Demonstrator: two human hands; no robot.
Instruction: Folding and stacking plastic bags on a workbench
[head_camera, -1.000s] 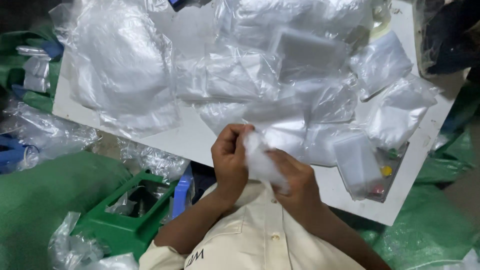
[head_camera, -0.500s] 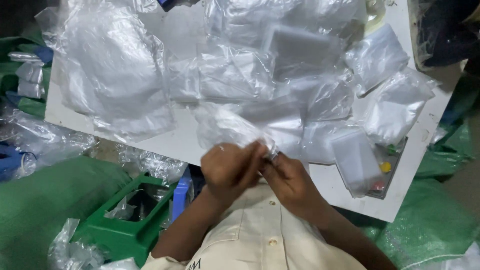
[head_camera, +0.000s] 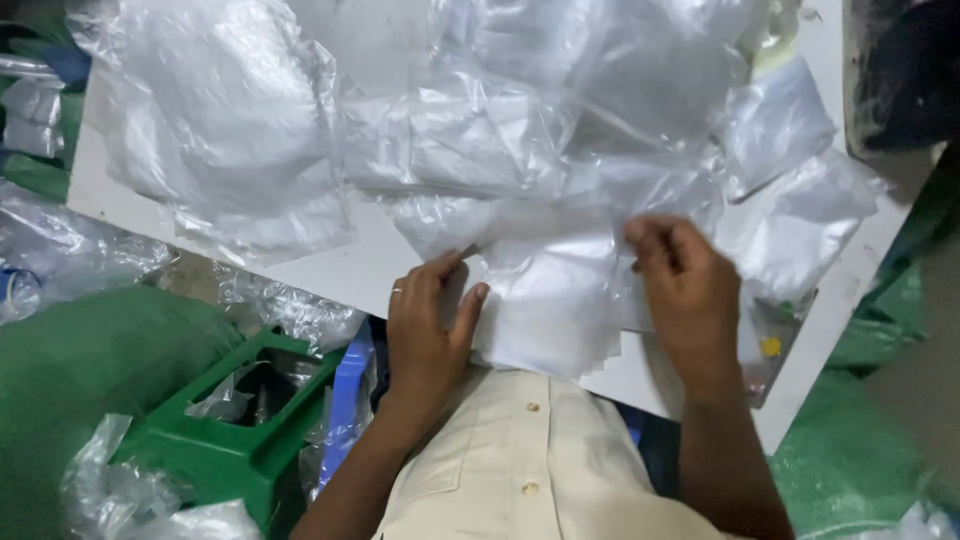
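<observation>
Now | both hands (head_camera: 560, 310) pinch crinkly clear plastic bag (head_camera: 548, 305) | white table (head_camera: 340, 268)

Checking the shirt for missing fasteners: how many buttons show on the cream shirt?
2: one small round cream button near the collar, another lower on the placket. More may be hidden below the frame.

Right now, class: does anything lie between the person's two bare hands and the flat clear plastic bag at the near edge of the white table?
Nothing visible does. The left hand and right hand already touch the flat clear plastic bag, one at each side.
</observation>
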